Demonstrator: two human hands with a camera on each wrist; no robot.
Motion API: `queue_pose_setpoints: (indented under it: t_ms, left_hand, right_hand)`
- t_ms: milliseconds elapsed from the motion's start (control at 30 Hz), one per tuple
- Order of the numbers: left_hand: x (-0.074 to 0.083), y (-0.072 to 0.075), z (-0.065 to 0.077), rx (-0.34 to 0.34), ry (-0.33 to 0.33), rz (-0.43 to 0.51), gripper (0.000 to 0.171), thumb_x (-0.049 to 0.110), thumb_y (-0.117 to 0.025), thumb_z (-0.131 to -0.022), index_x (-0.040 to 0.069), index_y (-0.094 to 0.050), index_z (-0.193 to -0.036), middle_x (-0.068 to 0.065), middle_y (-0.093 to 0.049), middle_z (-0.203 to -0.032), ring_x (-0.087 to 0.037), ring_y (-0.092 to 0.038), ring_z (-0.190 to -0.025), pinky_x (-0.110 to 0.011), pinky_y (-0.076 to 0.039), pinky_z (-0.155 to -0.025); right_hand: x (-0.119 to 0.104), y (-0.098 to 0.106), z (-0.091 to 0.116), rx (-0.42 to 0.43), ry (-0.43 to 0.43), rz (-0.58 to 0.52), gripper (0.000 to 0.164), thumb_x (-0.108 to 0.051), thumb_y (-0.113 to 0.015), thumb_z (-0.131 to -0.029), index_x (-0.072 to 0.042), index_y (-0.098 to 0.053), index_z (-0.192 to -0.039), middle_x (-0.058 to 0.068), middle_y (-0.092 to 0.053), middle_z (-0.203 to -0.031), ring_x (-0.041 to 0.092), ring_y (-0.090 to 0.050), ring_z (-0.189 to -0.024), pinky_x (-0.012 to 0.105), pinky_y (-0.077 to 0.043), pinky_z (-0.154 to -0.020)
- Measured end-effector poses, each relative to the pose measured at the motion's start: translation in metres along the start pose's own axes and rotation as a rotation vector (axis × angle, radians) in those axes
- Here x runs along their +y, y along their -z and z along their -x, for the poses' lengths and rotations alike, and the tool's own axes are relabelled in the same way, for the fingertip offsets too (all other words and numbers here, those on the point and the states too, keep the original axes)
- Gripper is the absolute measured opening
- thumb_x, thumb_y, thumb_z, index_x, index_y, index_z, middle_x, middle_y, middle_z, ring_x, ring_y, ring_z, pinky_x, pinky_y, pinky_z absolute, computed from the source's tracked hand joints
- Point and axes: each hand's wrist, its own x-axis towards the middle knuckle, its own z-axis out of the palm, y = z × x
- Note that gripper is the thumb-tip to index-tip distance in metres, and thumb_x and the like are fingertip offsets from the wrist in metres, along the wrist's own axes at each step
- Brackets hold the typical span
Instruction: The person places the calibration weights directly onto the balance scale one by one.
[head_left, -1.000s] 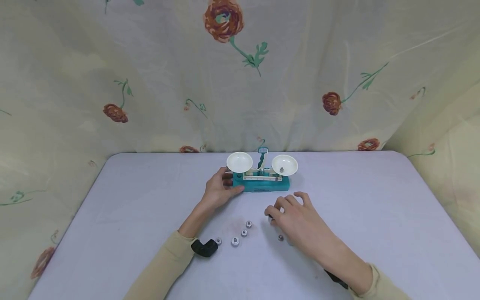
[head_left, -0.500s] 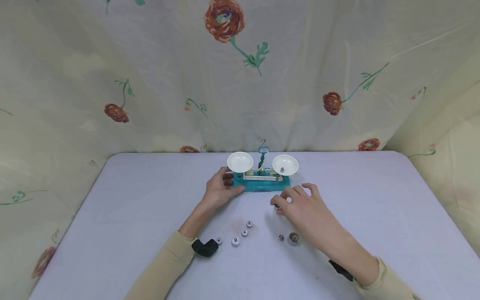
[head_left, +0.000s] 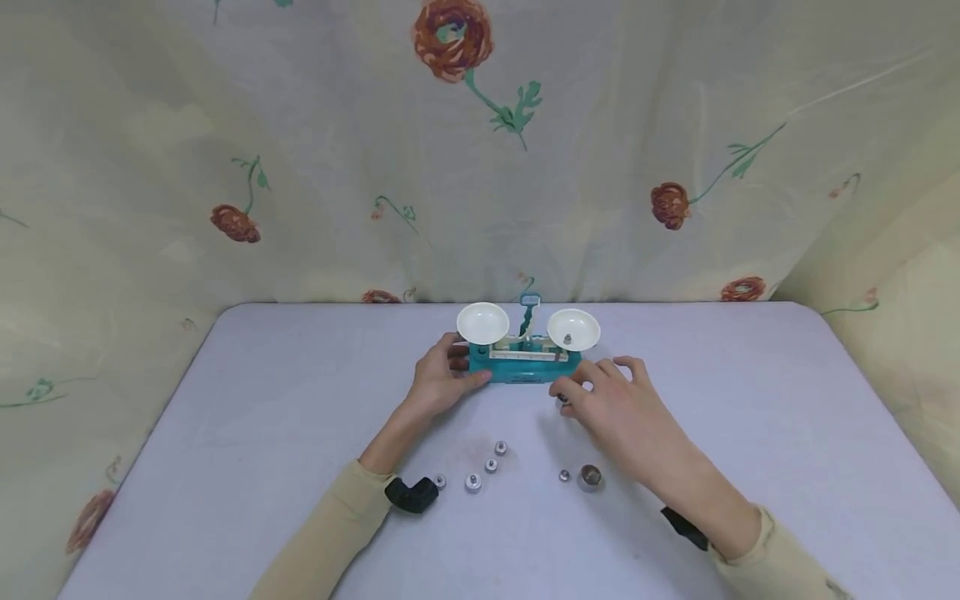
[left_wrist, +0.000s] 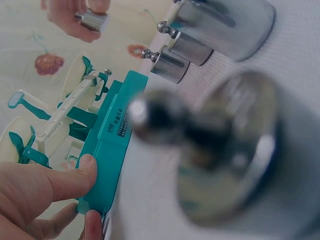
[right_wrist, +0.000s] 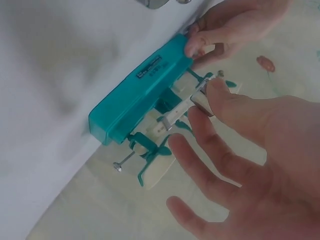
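One teal balance (head_left: 525, 372) stands near the far edge of the bench (head_left: 300, 375), bearing two white pans: the left pan (head_left: 483, 323) and the right pan (head_left: 574, 325). Eight weights can be counted. One pan weight (head_left: 567, 339) sits in the right pan. One held weight (left_wrist: 94, 21), just in front of the balance's right end, is pinched in the grip of the right hand (head_left: 615, 412). Six stand nearer the person than the balance: four weights (head_left: 472, 483) toward its left, and toward its right a small weight (head_left: 564, 475) beside a larger weight (head_left: 590, 477) with a brownish top. The left hand's (head_left: 438, 383) grip is clasped on the balance's left end, thumb on the front.

Behind the balance hangs a floral cloth (head_left: 337, 125). A black wrist device (head_left: 411, 496) crowds the leftmost of the four.

In the head view, fingers cover much of the held weight; the left wrist view reveals its knob and the balance's printed lettering (left_wrist: 120, 122), though a blurred weight blocks that view's right side. The right wrist view brings out a metal screw (right_wrist: 117, 166) beyond the balance's right end.
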Motion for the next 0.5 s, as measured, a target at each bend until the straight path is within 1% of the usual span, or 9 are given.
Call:
queue_pose_setpoints:
  t_ms: [200,400,500]
  left_hand:
    - [-0.001,0.0,-0.001,-0.002,0.003,-0.005,0.07,0.017,-0.084,-0.095,0.007,-0.05,-0.156,-0.021,-0.062,-0.151,-0.035,-0.066,-0.131,-0.049,-0.058,-0.109]
    - [-0.002,0.0,-0.002,0.0,-0.002,-0.009,0.07,0.018,-0.084,-0.095,0.006,-0.05,-0.156,-0.022,-0.063,-0.151,-0.035,-0.066,-0.132,-0.048,-0.058,-0.11]
    - [-0.002,0.0,-0.001,-0.002,-0.003,-0.015,0.07,0.018,-0.084,-0.095,0.006,-0.05,-0.156,-0.022,-0.063,-0.151,-0.036,-0.066,-0.132,-0.048,-0.058,-0.11]
  right_hand:
    - [0.006,0.003,-0.004,0.008,-0.032,-0.007,0.025,-0.021,-0.087,-0.091,-0.016,-0.076,-0.113,0.008,-0.074,-0.101,0.03,-0.072,-0.098,0.066,-0.051,-0.105]
    - [0.011,0.004,-0.007,0.02,-0.047,-0.011,0.022,-0.021,-0.086,-0.092,-0.016,-0.075,-0.111,0.008,-0.073,-0.101,0.031,-0.072,-0.098,0.066,-0.05,-0.105]
    - [0.014,0.005,-0.008,0.02,-0.064,-0.018,0.023,-0.02,-0.086,-0.093,-0.016,-0.075,-0.112,0.009,-0.073,-0.102,0.033,-0.072,-0.1,0.067,-0.049,-0.106]
